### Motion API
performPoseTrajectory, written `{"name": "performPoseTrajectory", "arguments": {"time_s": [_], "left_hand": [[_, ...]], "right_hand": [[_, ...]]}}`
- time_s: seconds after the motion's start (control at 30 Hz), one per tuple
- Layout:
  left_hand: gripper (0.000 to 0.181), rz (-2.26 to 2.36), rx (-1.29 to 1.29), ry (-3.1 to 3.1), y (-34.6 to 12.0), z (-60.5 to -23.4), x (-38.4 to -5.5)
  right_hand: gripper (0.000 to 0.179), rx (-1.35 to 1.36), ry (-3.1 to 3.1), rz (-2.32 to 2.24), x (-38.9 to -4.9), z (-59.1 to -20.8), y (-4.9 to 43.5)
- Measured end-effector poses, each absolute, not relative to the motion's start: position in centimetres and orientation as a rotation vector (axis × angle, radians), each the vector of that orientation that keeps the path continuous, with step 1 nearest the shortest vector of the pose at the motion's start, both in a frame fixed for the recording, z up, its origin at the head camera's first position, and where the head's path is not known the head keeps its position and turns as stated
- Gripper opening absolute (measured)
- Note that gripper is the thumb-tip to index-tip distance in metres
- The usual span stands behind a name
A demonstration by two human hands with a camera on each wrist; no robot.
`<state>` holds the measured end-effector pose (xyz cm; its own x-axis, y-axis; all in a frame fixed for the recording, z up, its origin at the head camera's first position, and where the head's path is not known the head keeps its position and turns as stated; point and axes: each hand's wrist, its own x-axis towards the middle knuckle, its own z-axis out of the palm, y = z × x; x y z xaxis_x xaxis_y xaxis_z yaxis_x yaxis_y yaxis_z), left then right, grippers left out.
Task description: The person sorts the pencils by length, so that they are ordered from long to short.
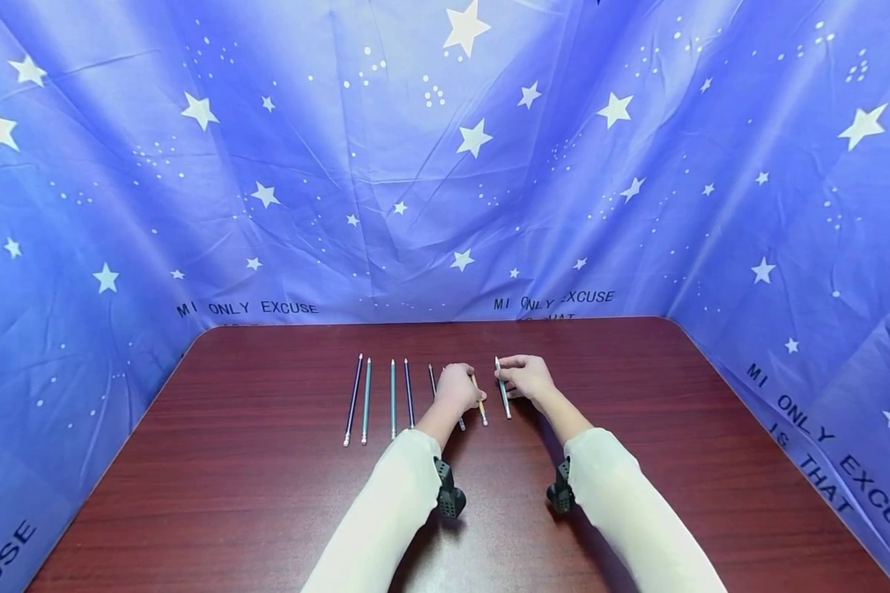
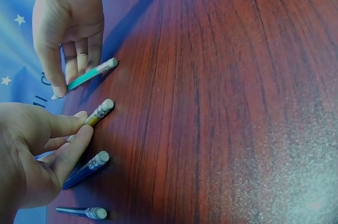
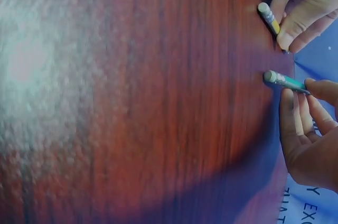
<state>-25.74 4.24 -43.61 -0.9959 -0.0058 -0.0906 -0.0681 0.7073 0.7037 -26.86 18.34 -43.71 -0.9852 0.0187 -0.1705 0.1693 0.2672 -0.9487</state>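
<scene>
Between the thumb and fingers of my left hand (image 1: 458,390) is a yellow pencil (image 1: 481,409), its eraser end toward me. To its right, my right hand (image 1: 530,379) pinches a teal pencil (image 1: 503,398), eraser end also toward me. The right wrist view shows this teal pencil (image 3: 289,82) between thumb and fingertips. In the left wrist view, a dark blue pencil (image 2: 87,170) lies just beside the left hand, partly hidden by it. In the head view my left hand covers the middle of a dark pencil (image 1: 433,377).
Farther left lie a dark blue pencil (image 1: 353,401), two teal pencils (image 1: 367,401) and another dark blue pencil (image 1: 409,391), roughly side by side on the reddish-brown table (image 1: 267,494). A blue star-printed curtain (image 1: 386,148) hangs behind the table and along both sides.
</scene>
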Motion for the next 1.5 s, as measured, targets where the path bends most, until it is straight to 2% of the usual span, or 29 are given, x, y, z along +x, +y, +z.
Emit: {"name": "performPoseTrajectory", "arguments": {"time_s": [0.47,1.07,1.5], "left_hand": [[0.050,1.099,-0.055,2.845,4.2,-43.5,-25.8],[0.050,1.083,-0.035,2.853,4.2,-43.2,-25.3],[0.051,1.404,-0.079,2.653,3.9,-43.7,-25.9]], "right_hand": [[0.026,0.182,2.708,-1.502,-27.0,-44.5,17.2],[0.024,0.150,2.873,-1.296,-26.9,-44.8,16.9],[0.027,0.108,2.809,-1.414,-27.0,-44.6,16.9]]}}
